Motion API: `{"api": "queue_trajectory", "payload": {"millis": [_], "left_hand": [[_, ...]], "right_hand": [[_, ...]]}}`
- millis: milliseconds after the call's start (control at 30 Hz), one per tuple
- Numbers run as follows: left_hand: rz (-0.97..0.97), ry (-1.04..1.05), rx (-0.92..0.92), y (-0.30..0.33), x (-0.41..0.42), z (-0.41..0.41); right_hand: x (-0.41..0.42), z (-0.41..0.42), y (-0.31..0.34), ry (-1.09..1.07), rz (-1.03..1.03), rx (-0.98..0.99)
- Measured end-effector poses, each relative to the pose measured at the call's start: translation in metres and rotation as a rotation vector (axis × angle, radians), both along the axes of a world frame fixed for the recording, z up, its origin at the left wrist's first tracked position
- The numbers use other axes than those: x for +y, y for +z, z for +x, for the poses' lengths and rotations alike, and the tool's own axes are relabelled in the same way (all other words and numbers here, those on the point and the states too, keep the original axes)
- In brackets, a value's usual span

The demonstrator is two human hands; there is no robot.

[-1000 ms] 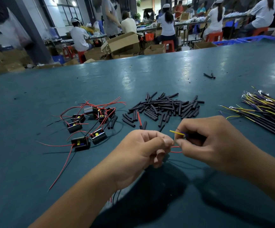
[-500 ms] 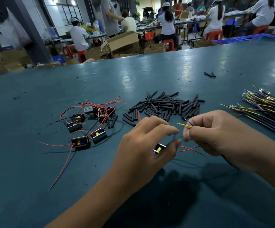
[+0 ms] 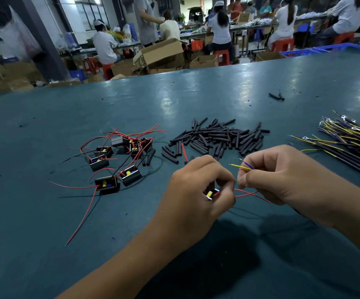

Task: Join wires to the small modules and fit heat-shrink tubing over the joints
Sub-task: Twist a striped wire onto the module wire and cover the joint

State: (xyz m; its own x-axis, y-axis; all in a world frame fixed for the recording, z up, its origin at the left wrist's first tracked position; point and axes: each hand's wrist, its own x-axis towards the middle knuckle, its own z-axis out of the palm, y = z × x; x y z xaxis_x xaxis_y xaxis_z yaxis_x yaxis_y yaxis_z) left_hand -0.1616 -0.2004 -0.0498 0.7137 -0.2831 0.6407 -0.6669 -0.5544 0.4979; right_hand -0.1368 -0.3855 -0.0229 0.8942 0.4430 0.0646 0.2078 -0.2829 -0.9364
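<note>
My left hand [image 3: 198, 190] grips a small black module [image 3: 211, 193] with a yellow part, mostly hidden by my curled fingers; red leads [image 3: 250, 194] trail from it to the right. My right hand [image 3: 282, 175] pinches a thin cable whose yellow and blue wire ends [image 3: 242, 166] stick out leftward above my thumb. The fingertips of both hands almost meet between them. A pile of black heat-shrink tubes [image 3: 217, 139] lies just beyond my hands. Several black modules with red wires [image 3: 118, 162] sit to the left.
A bundle of black cables with yellow and blue wires and ring terminals [image 3: 347, 143] lies at the right of the teal table [image 3: 45, 212]. Two stray tubes [image 3: 277, 96] lie farther back. Beyond the far edge are cardboard boxes and seated workers.
My left hand has turned and curled tighter round the module, which now shows under my fingers. Both hands stay close together; the right has hardly moved.
</note>
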Motion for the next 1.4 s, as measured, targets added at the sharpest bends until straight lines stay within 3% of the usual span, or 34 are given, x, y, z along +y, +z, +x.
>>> {"api": "queue_trajectory", "payload": {"millis": [133,300,367,433,533,633,833,1067,1267,1400], "left_hand": [[-0.200,-0.088,0.384,0.009,0.006,-0.001],[-0.550,-0.220,0.910,0.013,0.007,0.001],[-0.635,-0.276,1.073,0.014,0.007,0.001],[-0.658,-0.272,1.126,0.015,0.007,0.001],[-0.689,-0.230,1.109,0.015,0.010,0.004],[-0.696,-0.196,1.031,0.014,0.016,0.009],[-0.657,-0.186,0.892,0.014,0.023,0.013],[-0.372,-0.085,0.542,0.015,0.027,0.011],[-0.423,-0.093,0.608,0.013,0.031,0.016],[-0.559,0.143,0.503,0.015,0.059,0.036]], "right_hand": [[-0.002,-0.001,-0.003,0.025,-0.189,-0.446],[-0.005,-0.001,-0.005,0.063,-0.263,-0.773],[-0.004,0.000,-0.005,0.081,-0.277,-0.862],[-0.007,0.002,-0.007,0.100,-0.191,-0.778],[-0.016,0.009,-0.008,0.083,-0.069,-0.539],[-0.020,0.015,-0.007,0.034,-0.059,-0.485],[-0.017,0.015,-0.008,0.011,-0.088,-0.488],[-0.016,0.014,-0.008,-0.011,-0.144,-0.549],[-0.016,0.013,-0.008,0.006,-0.177,-0.582],[-0.017,0.015,-0.007,-0.028,-0.221,-0.599]]}}
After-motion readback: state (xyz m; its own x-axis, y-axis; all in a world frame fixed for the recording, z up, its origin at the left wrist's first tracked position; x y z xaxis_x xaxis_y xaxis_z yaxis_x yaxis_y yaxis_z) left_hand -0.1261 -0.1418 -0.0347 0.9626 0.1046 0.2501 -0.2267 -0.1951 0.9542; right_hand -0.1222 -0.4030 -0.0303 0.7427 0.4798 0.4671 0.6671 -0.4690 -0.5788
